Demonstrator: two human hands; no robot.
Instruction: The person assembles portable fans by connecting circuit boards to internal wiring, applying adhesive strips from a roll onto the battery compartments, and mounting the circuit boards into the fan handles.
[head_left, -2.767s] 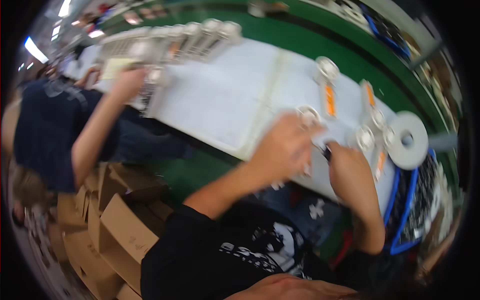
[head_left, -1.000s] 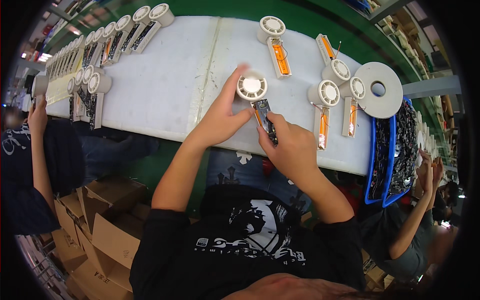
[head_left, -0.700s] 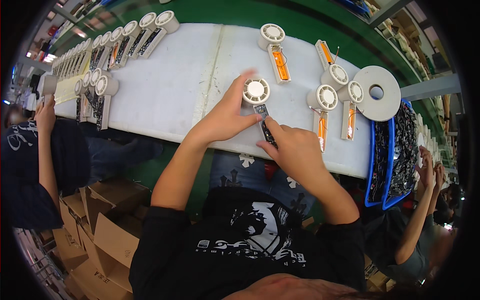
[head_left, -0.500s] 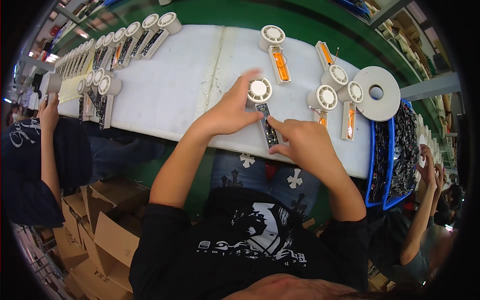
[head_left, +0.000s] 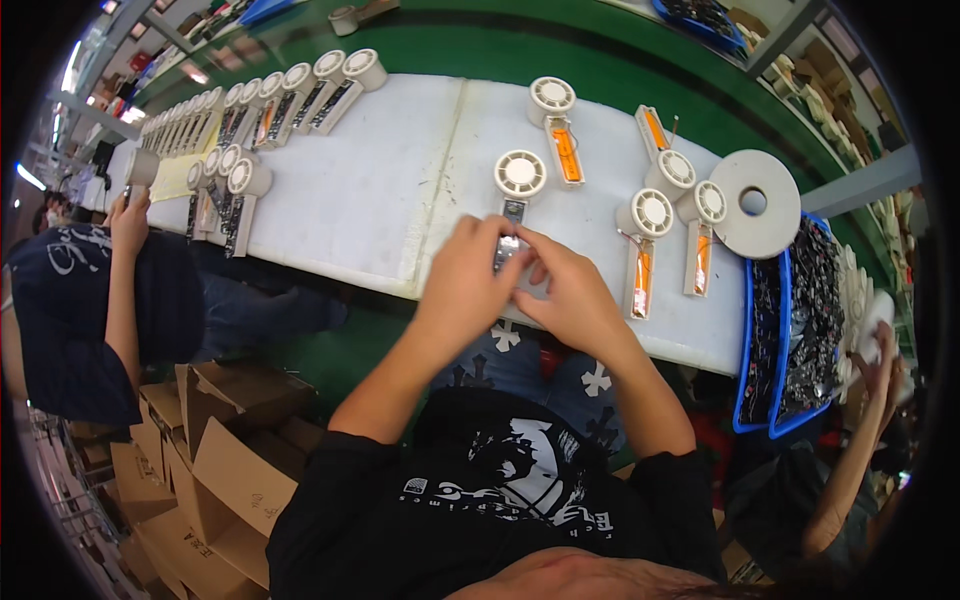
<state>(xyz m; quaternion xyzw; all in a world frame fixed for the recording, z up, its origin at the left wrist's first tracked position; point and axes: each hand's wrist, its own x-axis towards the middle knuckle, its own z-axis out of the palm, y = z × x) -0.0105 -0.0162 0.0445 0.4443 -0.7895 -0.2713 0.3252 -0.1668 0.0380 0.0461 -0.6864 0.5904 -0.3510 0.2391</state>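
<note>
In front of me a white handheld fan (head_left: 520,175) lies on the table, its round grille facing up and its open handle pointing toward me. My left hand (head_left: 466,272) closes round the left side of the handle, covering much of the dark circuit board (head_left: 514,211). From the right, my right hand (head_left: 570,290) has its bent fingers at the same handle, fingertips close to the left thumb. Between the hands a shiny part of the handle shows; the lower end is hidden. Just beyond lies another fan with an orange battery (head_left: 567,155) in its handle.
More fans with orange batteries (head_left: 642,275) lie right, beside a large white roll (head_left: 728,205). Blue bins (head_left: 790,330) of dark parts stand at the right edge. Rows of fans (head_left: 300,80) fill the far left, near a co-worker (head_left: 75,310). Cardboard boxes (head_left: 230,460) are lower left.
My left hand has come down from the fan head to the handle, and both hands now meet there. The right index finger no longer points at the board. The view has shifted slightly.
</note>
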